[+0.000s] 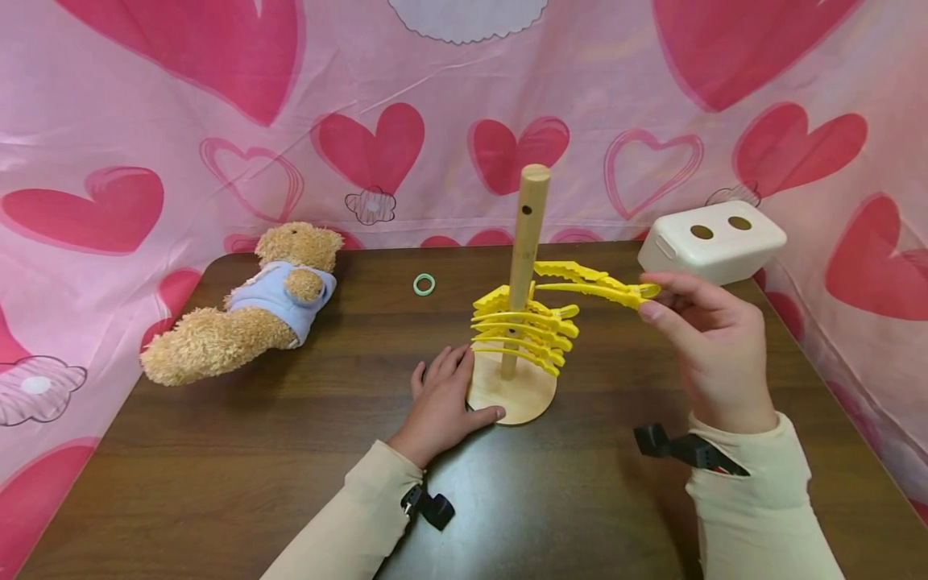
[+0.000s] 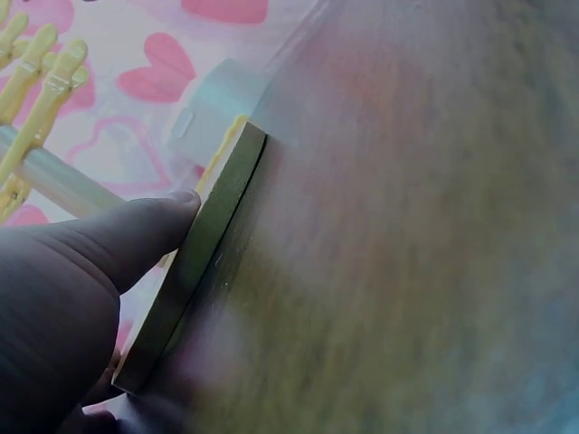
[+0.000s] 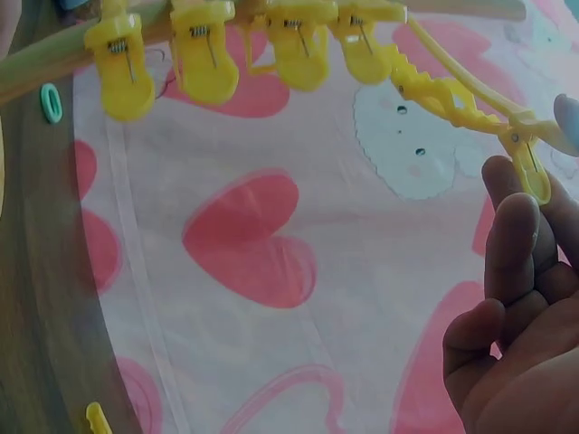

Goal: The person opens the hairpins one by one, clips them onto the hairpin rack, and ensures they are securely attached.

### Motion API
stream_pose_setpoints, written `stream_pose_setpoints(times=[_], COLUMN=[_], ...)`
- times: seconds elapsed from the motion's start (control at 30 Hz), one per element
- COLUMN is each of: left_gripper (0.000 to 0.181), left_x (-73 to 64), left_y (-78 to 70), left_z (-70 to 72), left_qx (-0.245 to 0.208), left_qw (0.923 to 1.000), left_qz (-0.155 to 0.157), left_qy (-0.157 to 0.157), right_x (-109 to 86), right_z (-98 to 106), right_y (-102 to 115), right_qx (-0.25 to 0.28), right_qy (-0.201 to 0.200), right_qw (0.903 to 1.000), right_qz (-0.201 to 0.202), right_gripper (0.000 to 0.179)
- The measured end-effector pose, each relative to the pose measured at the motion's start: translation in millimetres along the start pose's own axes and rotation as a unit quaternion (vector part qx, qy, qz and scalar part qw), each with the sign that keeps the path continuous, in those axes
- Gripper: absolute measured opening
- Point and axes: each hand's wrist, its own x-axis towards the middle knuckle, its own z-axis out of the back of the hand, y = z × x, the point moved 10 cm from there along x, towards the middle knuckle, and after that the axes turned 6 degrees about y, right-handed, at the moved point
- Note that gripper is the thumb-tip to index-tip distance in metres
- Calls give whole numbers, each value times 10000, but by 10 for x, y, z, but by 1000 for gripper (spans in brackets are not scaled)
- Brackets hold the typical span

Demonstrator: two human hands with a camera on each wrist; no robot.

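Note:
A wooden stand, a round base [image 1: 524,409] with an upright pole [image 1: 532,213], has several yellow alligator hair clips [image 1: 525,332] clamped in a stack on its lower pole. My left hand [image 1: 438,407] holds the base at its near left edge, its thumb [image 2: 149,231] on the rim in the left wrist view. With thumb and fingers, my right hand [image 1: 714,342] pinches the handle end of another yellow hair clip [image 1: 598,283]. That clip's jaws are spread apart, tips close to the pole above the stack. In the right wrist view, clamped clips [image 3: 298,45] line the pole.
Behind the stand, to the left, lies a small green ring [image 1: 424,284]. A teddy bear [image 1: 271,302] in a light blue top lies at the table's left. A white box [image 1: 714,242] with two round holes stands at the back right. Heart-patterned cloth [image 1: 449,72] hangs behind.

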Motion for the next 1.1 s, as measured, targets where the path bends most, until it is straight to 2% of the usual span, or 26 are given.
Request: stream_pose_setpoints(times=[0.13,0.23,0.43,0.63,0.87,1.1], left_gripper=[101,101,99,96,97,97], left_x=[6,15,32,4,20,6], left_y=[0,-35,-108,-100,-89,-65], left_z=[-4,0,-5,-1,-34,-35], left_qx=[60,192,335,465,644,719], left_qw=[10000,9998,9994,9988,9976,9971], left_qz=[45,28,-47,37,85,130], left_qy=[11,23,107,135,219,223], right_x=[-9,-19,-41,-45,-67,-50], right_z=[-81,-124,-207,-333,-345,-411], right_y=[23,24,18,-45,-78,-118], right_qx=[53,-124,-574,-1080,-1285,-1795], right_qy=[256,359,396,440,398,474], right_qw=[9996,9992,9976,9930,9905,9821], right_qz=[104,98,41,-166,-271,-318], right_gripper=[31,31,31,31,34,38])
